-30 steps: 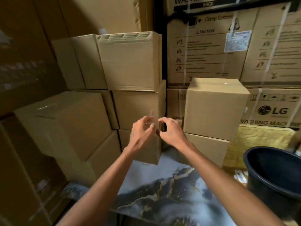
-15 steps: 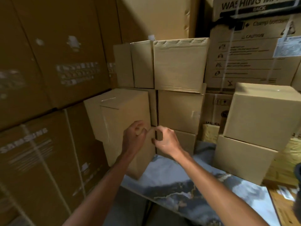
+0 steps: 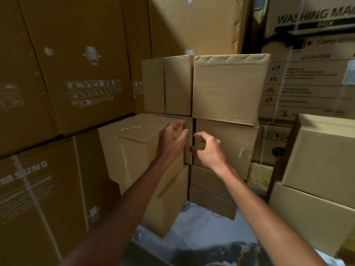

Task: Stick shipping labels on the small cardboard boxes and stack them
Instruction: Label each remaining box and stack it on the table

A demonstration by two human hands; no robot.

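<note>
Left hand: the left hand [image 3: 172,140] is hanging in front of the stack with fingers curled; it seems to be pinching something small and thin, perhaps a label, but I cannot tell for sure.
Right hand: the right hand [image 3: 208,148] is just beside the left one, fingers bent as if picking at the same small thing; what is between the fingertips is too blurred to name.
Boxes: the small boxes [image 3: 226,146] are standing in a stack on the counter [image 3: 201,225], several rows high, directly behind both hands.
Left box: the left box [image 3: 138,150] is sitting turned at an angle, with shiny tape on its top, and is leaning out toward the person.
Handling: the boxes are looking like plain stiff cardboard, probably light and easy to dent at the corners; I would be holding one by two opposite sides, not by the flaps.
Label: if it is a label, it is probably thin, limp and sticky, so it is better to be holding it by the edges only.
Right boxes: the right boxes [image 3: 324,166] are standing two high at the counter's right side, apart from the hands.
Surroundings: big appliance cartons [image 3: 63,83] are closing the space on the left and behind.
In the way: the stack is packed tightly, so pulling one box out is risking to move its neighbours.
</note>
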